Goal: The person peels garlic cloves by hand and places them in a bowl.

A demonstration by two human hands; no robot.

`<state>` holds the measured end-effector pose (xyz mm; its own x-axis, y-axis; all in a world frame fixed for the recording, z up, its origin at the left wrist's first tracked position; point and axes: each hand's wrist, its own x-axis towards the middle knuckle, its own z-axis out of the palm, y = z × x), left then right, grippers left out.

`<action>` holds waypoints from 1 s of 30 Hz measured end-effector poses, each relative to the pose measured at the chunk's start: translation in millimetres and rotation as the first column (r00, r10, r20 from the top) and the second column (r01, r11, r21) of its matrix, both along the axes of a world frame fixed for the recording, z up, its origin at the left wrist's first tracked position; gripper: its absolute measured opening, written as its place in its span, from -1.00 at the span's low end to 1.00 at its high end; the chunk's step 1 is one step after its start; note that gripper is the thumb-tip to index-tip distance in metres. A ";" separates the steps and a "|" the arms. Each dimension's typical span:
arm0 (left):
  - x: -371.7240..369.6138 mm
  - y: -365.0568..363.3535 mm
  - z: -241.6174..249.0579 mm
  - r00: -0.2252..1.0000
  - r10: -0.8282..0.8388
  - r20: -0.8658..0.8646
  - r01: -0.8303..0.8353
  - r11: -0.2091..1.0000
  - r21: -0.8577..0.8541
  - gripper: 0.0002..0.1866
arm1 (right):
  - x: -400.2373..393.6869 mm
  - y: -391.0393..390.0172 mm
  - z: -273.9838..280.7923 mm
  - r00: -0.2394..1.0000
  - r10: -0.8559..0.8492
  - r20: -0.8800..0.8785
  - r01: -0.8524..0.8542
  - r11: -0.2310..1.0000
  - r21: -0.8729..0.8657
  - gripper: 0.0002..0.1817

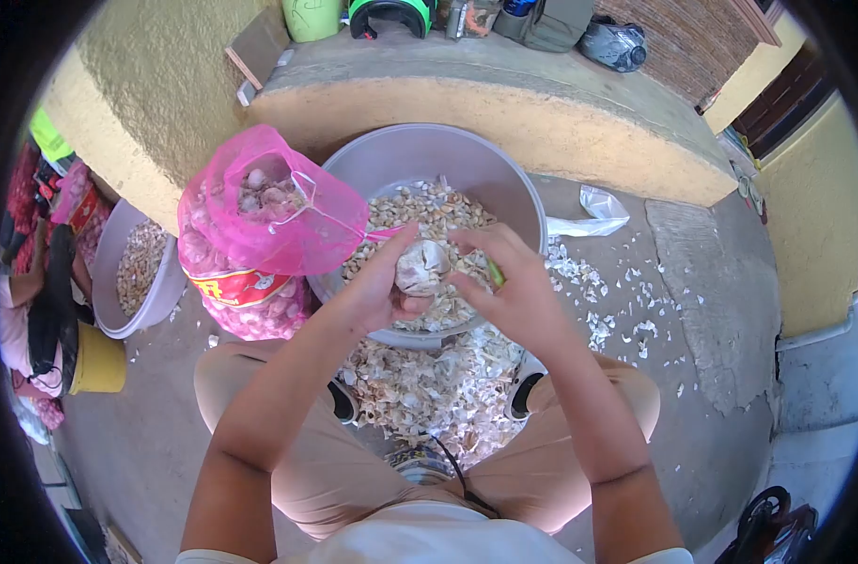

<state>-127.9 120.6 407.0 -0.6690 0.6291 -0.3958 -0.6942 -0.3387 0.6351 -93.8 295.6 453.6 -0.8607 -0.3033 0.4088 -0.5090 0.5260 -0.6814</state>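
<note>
My left hand is closed around a whole white garlic bulb, held above a wide grey basin. Loose garlic cloves cover the basin's bottom. Close to the bulb's right side is my right hand, its thumb and forefinger pointing toward it. A short bright green piece, like a handle, shows in that hand's palm; the rest of it is hidden. Left of the basin stands a pink mesh sack of garlic bulbs, its top open.
Garlic skins lie heaped between my feet and scattered on the right floor. A concrete step runs behind the basin. At left, a person sits by another basin of cloves and a yellow bucket.
</note>
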 end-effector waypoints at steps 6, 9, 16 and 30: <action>0.9 5.1 4.9 0.997 -0.053 -0.052 0.052 0.998 -0.017 -0.49 | 1.0 -9.9 -7.3 0.999 -0.039 -0.004 0.039 0.999 0.016 -0.67; 2.1 8.3 6.9 0.996 -0.032 -0.079 0.031 0.999 -0.010 -0.49 | -2.6 -8.3 -9.3 0.998 -0.018 0.057 0.021 0.998 -0.051 -0.68; 2.1 6.0 2.7 0.998 -0.017 -0.068 0.016 1.000 -0.008 -0.54 | -2.8 -9.9 -10.5 0.991 0.032 0.129 -0.017 0.993 -0.116 -0.76; 5.2 0.3 12.6 0.998 -0.035 -0.050 0.028 0.991 -0.134 -0.58 | -7.8 -14.5 -12.7 0.999 0.022 -0.024 -0.023 0.998 -0.057 -0.84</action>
